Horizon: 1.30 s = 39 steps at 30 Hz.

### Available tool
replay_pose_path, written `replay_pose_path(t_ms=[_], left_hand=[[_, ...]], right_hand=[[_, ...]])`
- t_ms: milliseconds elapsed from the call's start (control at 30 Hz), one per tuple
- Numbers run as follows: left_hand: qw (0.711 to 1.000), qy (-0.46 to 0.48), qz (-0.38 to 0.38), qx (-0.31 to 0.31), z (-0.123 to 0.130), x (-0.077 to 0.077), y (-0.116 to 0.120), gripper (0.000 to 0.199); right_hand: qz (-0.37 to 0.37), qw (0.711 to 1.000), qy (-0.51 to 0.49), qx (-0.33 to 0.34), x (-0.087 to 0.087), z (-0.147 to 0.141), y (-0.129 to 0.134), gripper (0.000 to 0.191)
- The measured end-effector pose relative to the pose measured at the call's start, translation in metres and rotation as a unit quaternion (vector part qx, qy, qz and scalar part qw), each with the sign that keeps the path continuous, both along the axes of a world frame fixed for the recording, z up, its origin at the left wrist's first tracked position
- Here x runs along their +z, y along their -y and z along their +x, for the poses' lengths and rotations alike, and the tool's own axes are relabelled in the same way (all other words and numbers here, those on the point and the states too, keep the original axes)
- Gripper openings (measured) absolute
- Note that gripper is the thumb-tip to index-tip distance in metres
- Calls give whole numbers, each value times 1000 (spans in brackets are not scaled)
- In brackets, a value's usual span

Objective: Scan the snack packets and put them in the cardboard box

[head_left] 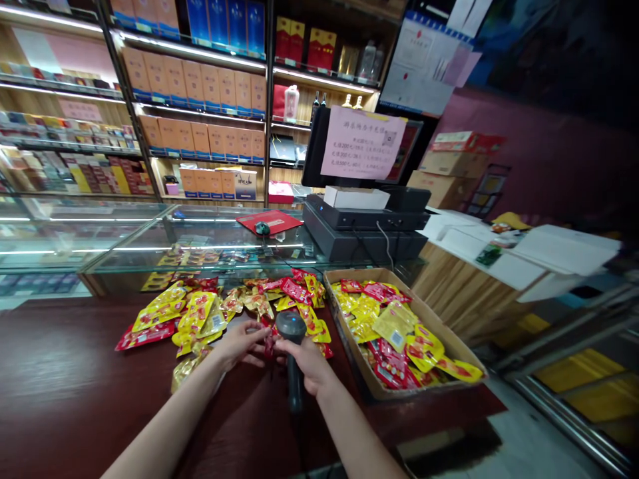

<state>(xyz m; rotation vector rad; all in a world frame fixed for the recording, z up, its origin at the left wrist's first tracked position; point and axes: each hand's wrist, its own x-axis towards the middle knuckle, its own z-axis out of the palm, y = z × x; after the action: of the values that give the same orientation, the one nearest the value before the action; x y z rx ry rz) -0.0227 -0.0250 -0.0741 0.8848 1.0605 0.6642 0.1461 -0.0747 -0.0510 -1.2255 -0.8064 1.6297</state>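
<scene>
My right hand (315, 367) is closed around a dark handheld barcode scanner (294, 382), just under its head. A small blue light shows on top of the scanner. My left hand (244, 344) pinches a small dark red packet (269, 344) right beside the scanner head. Part of that packet is hidden by fingers. Beyond both hands, yellow and red snack packets (200, 311) lie in a loose pile on the dark red counter. Gold packets (186, 372) lie close to my left wrist.
An open cardboard box (352, 352) full of similar packets stands at the right. Behind are a black cash register unit (344, 243), a monitor (315, 156) with a paper notice, a mouse (262, 228) on a red mat and a glass display case (134, 249).
</scene>
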Motion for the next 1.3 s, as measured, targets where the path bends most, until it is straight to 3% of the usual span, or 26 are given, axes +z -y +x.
replay_pose_path(t_ms=[133, 267, 400, 633, 867, 1300], left_hand=[[999, -25, 24, -2, 6, -2, 2, 47], [999, 17, 43, -9, 15, 9, -3, 47], [997, 57, 41, -7, 25, 17, -20, 45], [998, 11, 58, -29, 42, 23, -44, 52], [994, -3, 89, -58, 49, 32, -38, 57], [990, -11, 110, -88, 43, 27, -37, 52]], right_hand=[[8, 1000, -7, -7, 4, 7, 19, 35], [38, 999, -1, -17, 11, 17, 33, 37], [65, 997, 43, -12, 17, 29, 36, 34], [67, 996, 51, 3, 28, 35, 34, 32], [63, 997, 45, -15, 30, 30, 31, 30], [66, 996, 50, -12, 30, 30, 31, 30]])
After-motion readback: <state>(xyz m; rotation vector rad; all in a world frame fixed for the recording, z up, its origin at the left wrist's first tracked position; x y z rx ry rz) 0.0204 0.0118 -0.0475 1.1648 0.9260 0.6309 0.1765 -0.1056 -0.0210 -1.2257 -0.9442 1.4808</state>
